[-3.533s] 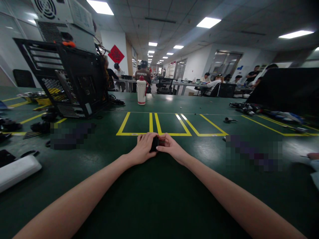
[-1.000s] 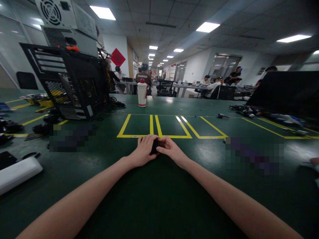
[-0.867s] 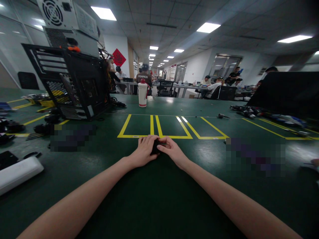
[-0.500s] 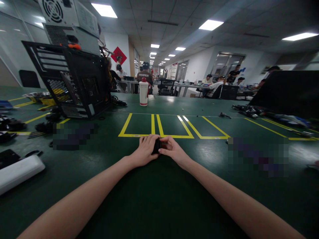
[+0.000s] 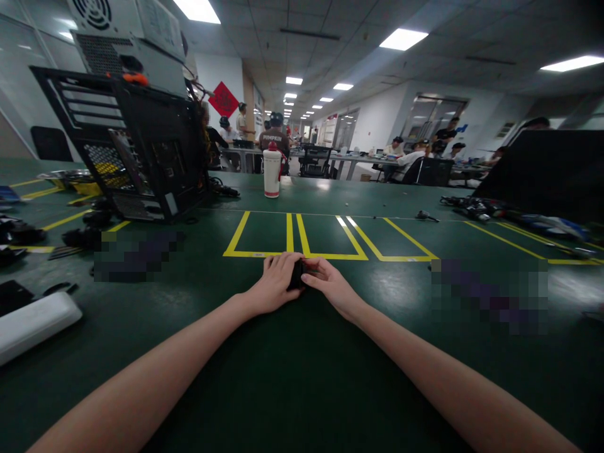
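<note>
A small black object (image 5: pixel 297 275) rests low over the green table (image 5: pixel 292 377), just in front of the yellow tape outlines. My left hand (image 5: pixel 277 283) is wrapped over it from the left, with the fingers on top and the thumb on the near side. From the right, my right hand (image 5: pixel 331 286) has its fingertips and thumb at the object's right side. Both hands partly cover the object, so what kind of thing it is cannot be made out.
A black computer case (image 5: pixel 141 151) with a grey unit on top stands at the back left. A white bottle (image 5: pixel 272 171) stands beyond the yellow tape. A white block (image 5: pixel 38 324) lies at the left. Cables (image 5: pixel 476 207) lie by a dark panel (image 5: pixel 542 176) at the right.
The view has tilted slightly. My right thumb has shifted a little on the object's side and my right fingers have moved slightly. My left hand keeps its hold on the object.
</note>
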